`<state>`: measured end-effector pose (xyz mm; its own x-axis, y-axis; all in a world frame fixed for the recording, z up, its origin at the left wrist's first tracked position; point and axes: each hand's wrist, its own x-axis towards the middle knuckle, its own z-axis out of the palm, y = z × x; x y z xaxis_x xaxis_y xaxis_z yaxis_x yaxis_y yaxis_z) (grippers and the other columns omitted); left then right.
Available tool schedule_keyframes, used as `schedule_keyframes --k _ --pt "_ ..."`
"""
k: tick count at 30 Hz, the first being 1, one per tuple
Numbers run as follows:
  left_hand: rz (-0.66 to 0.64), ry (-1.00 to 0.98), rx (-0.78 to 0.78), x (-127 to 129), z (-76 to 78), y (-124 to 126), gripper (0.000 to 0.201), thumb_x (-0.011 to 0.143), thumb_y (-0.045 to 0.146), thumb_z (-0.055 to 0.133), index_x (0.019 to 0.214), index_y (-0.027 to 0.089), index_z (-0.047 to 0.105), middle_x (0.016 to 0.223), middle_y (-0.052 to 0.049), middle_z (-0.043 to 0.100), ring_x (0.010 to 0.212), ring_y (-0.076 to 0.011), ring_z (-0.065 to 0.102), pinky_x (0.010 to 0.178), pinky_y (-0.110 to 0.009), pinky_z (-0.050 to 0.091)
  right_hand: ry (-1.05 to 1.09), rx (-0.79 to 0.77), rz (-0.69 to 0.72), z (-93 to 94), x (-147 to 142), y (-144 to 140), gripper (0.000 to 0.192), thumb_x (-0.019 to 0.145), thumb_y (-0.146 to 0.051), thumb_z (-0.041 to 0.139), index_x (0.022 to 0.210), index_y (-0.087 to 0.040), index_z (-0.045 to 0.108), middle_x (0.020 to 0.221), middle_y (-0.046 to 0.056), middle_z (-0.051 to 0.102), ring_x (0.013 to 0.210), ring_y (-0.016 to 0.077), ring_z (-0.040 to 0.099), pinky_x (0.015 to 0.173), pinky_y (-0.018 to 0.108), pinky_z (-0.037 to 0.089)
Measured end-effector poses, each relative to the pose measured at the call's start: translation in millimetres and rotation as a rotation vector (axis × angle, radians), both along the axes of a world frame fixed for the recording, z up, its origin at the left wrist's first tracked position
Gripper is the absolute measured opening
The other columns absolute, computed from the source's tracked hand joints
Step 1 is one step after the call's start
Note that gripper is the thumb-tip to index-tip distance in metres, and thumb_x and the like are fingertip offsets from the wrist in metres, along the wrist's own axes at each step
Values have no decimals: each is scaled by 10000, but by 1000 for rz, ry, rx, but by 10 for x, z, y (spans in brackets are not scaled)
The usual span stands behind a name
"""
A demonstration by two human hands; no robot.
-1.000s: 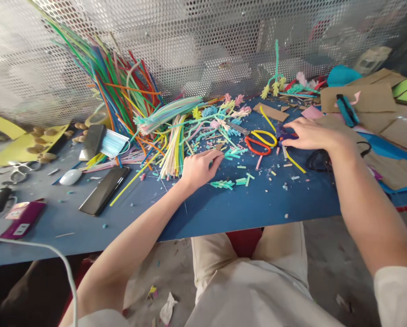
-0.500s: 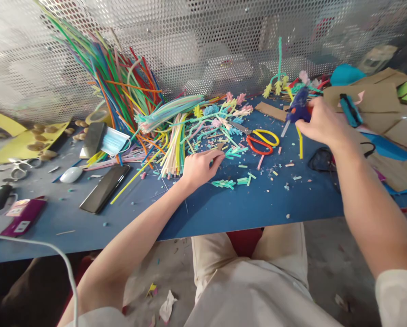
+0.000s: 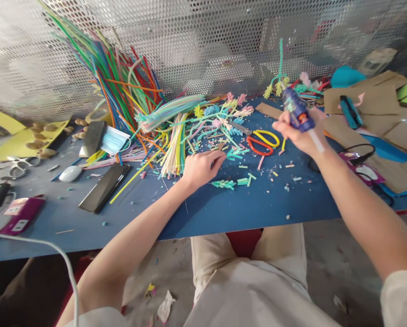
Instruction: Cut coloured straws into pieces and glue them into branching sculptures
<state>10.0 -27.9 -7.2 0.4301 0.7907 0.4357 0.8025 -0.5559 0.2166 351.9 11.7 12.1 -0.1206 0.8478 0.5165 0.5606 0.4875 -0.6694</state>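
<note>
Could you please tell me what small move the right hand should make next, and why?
I would probably swing the blue-purple glue gun toward the left hand: the right hand holds it pointing toward the perforated panel, while the left hand is beside the light green pieces.

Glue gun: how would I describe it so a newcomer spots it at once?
Start at the blue table, then find the right hand, to the right of the scissors. The glue gun is in that hand. Its dark purple-blue body, orange spot and translucent stick poking from one end set it apart from the red-and-yellow-handled scissors.
</note>
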Motion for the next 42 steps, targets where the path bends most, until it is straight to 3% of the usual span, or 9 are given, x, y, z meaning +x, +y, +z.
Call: schedule_keyframes --k 3,6,13,20,24,29,35,42 --pt "-17 17 14 10 1 -15 280 1065 426 550 1126 321 802 1107 0 828 897 -192 794 617 -263 452 -25 -17 145 52 -337 -191 332 894 -544 745 827 -242 624 891 38 715 738 211 645 711 387 533" --pt "-30 29 13 23 5 -33 279 1068 424 545 1129 324 799 1095 -4 829 859 -179 788 593 -262 435 -99 -40 257 60 -583 -344 298 860 -508 791 855 -240 660 780 -3 681 648 178 600 623 339 482" --pt "-58 46 41 47 -5 -52 292 1072 415 530 1131 318 799 1072 -3 831 798 -168 777 554 -275 392 -104 -25 284 -50 -749 -389 300 885 -474 765 786 -232 618 741 -13 657 640 164 580 623 316 451" --pt "50 33 60 26 -15 -22 282 1062 426 548 1100 325 808 1045 -3 833 811 -190 775 576 -279 409 10 -3 175 -47 -645 -336 288 863 -483 785 831 -231 651 787 3 686 670 179 599 640 332 471" --pt "95 25 59 10 1 -5 310 1072 433 526 1080 312 811 1003 -17 834 803 -201 773 578 -279 401 -120 -13 265 62 -448 -273 306 844 -512 811 859 -232 687 752 -10 662 645 170 576 613 323 448" --pt "89 10 59 6 16 -8 311 1073 430 522 1091 306 807 1020 -24 834 836 -207 782 577 -284 390 -183 75 440 185 -233 -194 345 867 -574 788 849 -249 673 894 38 711 786 212 658 707 363 497" --pt "76 26 52 12 10 -17 283 1069 422 535 1098 328 801 1026 -4 834 807 -199 771 567 -282 365 -282 61 392 147 -169 -191 519 897 -756 645 792 -251 709 694 31 684 572 183 583 575 354 405" --pt "64 31 54 26 7 -32 267 1060 429 557 1088 330 804 1054 6 834 823 -201 780 573 -292 378 -365 48 488 125 -212 -233 456 965 -590 659 748 -198 747 756 56 727 649 168 631 627 308 396"
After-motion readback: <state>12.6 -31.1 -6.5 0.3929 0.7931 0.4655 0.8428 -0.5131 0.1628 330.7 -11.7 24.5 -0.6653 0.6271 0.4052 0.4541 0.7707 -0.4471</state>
